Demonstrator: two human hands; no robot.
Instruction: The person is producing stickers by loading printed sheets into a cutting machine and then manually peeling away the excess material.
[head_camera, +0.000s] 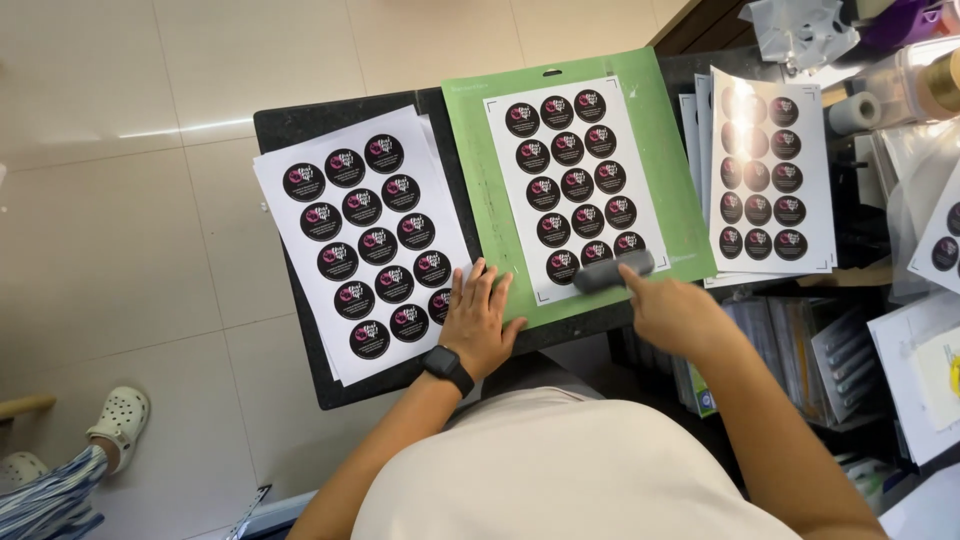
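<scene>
From my remote view, the right hand (672, 312) is closed around a small grey roller tool (612, 272), pressing it onto the lower edge of a white sheet of round black stickers (575, 180). The left hand (480, 318) lies open and flat, fingers spread, pinning the near left corner of the green rectangular cutting mat (680, 190) under that sheet.

I judge the risk to be the sheet creeping or creasing if the roller runs off at an angle, or the mat sliding should the flat hand ease up.

The sheet lies just beyond both hands, the roller touching it. Left of the left hand, and touching it, sits a stack of matching white sticker sheets (360, 240) on the black tabletop (300, 125). Beyond the right hand, further right, lies another glossy sticker sheet (770, 170).
</scene>
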